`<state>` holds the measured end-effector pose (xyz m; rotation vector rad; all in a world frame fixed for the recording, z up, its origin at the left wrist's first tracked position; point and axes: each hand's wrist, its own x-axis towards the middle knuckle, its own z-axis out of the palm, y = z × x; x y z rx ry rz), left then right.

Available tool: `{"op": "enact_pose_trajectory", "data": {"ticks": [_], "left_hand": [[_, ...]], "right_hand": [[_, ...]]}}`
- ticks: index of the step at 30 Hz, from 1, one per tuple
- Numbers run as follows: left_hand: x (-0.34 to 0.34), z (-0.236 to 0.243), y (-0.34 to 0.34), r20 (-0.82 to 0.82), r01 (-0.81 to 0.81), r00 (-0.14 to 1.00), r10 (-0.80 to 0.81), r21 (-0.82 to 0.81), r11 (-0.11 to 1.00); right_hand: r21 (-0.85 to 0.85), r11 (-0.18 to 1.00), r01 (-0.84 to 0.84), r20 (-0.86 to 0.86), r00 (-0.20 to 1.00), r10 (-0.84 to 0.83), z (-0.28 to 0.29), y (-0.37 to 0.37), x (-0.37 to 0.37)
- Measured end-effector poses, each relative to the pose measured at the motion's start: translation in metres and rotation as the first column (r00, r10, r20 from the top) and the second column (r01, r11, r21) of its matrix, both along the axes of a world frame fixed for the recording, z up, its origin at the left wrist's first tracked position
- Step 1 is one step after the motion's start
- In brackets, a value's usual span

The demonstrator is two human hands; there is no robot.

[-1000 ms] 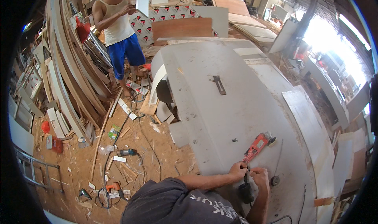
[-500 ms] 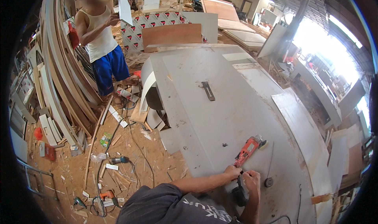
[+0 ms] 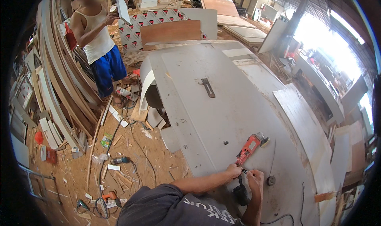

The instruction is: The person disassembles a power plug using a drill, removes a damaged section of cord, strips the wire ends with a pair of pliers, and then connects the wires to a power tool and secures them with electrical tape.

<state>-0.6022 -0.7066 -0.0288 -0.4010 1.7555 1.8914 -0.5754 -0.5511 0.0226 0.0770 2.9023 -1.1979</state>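
Observation:
A red angle grinder (image 3: pixel 249 148) with a round disc at its far end lies on the large grey panel (image 3: pixel 186 91). At the grinder's tail end my left hand (image 3: pixel 233 171) is closed on a black cord (image 3: pixel 244 171). Close on its right, the fingers of my right hand (image 3: pixel 255 180) pinch the same cord. Below the hands is a black rounded object (image 3: pixel 240 194), partly hidden by my right forearm; its kind is unclear. A small dark round disc (image 3: pixel 271 180) rests on the panel beside my right hand.
A dark slotted metal piece (image 3: pixel 208 88) lies farther up the panel. Another person (image 3: pixel 97 39) stands at the far left, holding a white board (image 3: pixel 122 5). Long strips (image 3: pixel 63 75) lean on the left. Power tools (image 3: pixel 111 198), cords and wood scraps litter the floor.
The view has shifted slightly. Both hands stay together at the grinder's tail, with the cord between them showing a little more. The grinder stays on the panel.

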Motion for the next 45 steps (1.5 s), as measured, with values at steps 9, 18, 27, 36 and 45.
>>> {"op": "enact_pose_trajectory", "data": {"ticks": [9, 18, 27, 36, 45], "left_hand": [[-0.004, -0.012, 0.009, 0.090, -0.159, 0.985, 0.149, 0.111, 0.981], [-0.007, 0.010, 0.000, 0.244, -0.167, 0.963, 0.112, 0.219, 0.961], [-0.008, -0.001, 0.001, 0.262, -0.178, 0.957, 0.125, 0.192, 0.965], [-0.017, -0.010, 0.000, 0.348, -0.190, 0.933, 0.089, 0.270, 0.944], [-0.011, -0.014, 0.001, 0.251, -0.211, 0.957, 0.149, 0.243, 0.947]], "right_hand": [[0.192, 0.980, -0.051, -0.030, 0.998, 0.058, 0.034, -0.021, -0.002], [-0.056, 0.994, 0.097, 0.175, 0.981, -0.086, 0.032, -0.015, -0.009], [-0.333, 0.927, 0.173, 0.358, 0.932, -0.045, 0.038, -0.010, 0.005], [-0.307, 0.933, 0.191, 0.397, 0.916, -0.057, 0.054, -0.018, 0.011], [-0.321, 0.918, 0.233, 0.455, 0.888, -0.066, 0.044, -0.005, 0.004]]}}
